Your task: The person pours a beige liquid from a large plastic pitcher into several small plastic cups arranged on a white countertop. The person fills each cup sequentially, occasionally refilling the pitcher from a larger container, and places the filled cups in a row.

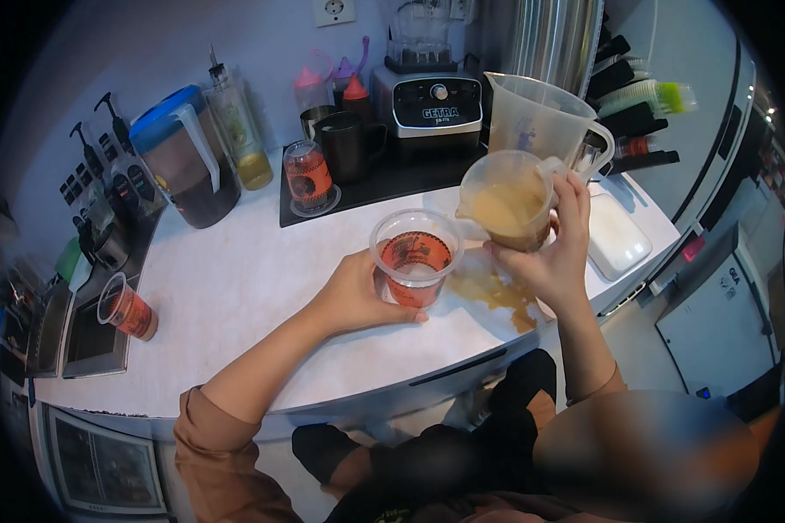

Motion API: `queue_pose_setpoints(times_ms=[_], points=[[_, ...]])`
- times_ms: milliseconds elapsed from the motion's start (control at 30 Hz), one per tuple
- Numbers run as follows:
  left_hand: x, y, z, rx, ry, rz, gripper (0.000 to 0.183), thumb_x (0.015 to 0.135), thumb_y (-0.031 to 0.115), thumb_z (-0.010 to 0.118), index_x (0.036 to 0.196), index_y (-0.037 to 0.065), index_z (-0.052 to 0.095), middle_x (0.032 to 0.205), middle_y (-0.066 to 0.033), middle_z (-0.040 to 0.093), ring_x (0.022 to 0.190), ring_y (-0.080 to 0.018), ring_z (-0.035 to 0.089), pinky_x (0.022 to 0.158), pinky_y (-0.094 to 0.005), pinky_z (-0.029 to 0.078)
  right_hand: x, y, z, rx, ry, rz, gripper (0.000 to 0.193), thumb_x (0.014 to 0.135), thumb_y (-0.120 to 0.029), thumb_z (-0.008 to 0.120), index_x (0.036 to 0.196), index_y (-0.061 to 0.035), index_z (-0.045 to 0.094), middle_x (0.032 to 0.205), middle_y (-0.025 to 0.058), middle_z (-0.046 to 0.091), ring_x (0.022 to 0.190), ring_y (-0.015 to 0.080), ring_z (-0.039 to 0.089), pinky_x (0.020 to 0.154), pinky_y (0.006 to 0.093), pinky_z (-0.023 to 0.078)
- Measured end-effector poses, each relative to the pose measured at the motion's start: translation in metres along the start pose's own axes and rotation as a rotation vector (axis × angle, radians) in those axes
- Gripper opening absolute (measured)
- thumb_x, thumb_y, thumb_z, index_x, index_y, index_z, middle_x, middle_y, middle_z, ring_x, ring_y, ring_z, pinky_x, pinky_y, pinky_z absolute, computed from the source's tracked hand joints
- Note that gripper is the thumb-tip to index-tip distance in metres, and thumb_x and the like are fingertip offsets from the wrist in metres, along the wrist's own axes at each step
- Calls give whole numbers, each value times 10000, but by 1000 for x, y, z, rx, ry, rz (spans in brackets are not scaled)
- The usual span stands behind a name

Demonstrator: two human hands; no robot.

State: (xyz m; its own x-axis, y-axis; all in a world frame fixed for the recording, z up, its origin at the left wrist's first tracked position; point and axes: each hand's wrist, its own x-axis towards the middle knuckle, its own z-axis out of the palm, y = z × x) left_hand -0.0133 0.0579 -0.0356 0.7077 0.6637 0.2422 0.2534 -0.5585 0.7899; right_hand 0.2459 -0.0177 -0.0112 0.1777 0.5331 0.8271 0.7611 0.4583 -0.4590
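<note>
My left hand (364, 292) is wrapped round a clear plastic cup (417, 257) with a red printed band, upright over the white counter. The cup looks nearly empty. In my right hand (560, 253) is a small clear measuring jug (504, 199) part full of a light-brown drink, its spout turned toward the cup and slightly tilted. No stream shows between jug and cup. Below the jug a brown spill (500, 292) spreads on the counter. Right behind the small jug stands a large translucent measuring pitcher (532, 113).
A blender (436, 100) and black mug (344, 146) stand on a black mat at the back, beside an upturned red-banded cup (310, 179). A blue-lidded pitcher (183, 161) holds dark liquid at left. Another cup (127, 309) sits near the sink (92, 340). A white container (617, 235) lies right.
</note>
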Motion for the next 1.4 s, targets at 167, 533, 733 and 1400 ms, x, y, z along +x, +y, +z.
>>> queue_pose_setpoints(times_ms=[167, 533, 733, 1400], points=[[0, -2, -1, -20, 4, 20, 905, 539, 316, 934, 1285, 30, 510, 1230, -124, 606, 1167, -253, 564, 1026, -368, 418, 15, -12, -4, -132, -8, -122, 859, 504, -101, 878, 1263, -52, 478, 1338, 219, 356, 1204, 380, 475, 950, 446, 471], [0, -8, 11, -18, 159, 84, 1027, 508, 349, 948, 1320, 45, 398, 1278, -133, 545, 1223, -253, 513, 1051, -376, 390, 19, -28, -4, -113, -52, -144, 867, 484, -73, 889, 1260, -82, 501, 1365, 184, 353, 1201, 350, 498, 933, 426, 498], [2, -3, 4, -4, 105, 48, 975, 552, 272, 901, 1331, 45, 361, 1287, -137, 518, 1227, -247, 501, 1059, -377, 382, 19, -29, -5, -128, -63, -176, 840, 490, -39, 870, 1251, -81, 517, 1369, 188, 353, 1152, 356, 527, 927, 431, 507], [3, -7, 1, -32, 28, 44, 1108, 599, 281, 861, 1402, 42, 135, 1335, -230, 476, 1271, -329, 487, 1117, -399, 343, 28, -32, -8, -106, -131, -175, 821, 489, -40, 870, 1248, -80, 560, 1390, 165, 360, 1240, 352, 481, 981, 444, 511]])
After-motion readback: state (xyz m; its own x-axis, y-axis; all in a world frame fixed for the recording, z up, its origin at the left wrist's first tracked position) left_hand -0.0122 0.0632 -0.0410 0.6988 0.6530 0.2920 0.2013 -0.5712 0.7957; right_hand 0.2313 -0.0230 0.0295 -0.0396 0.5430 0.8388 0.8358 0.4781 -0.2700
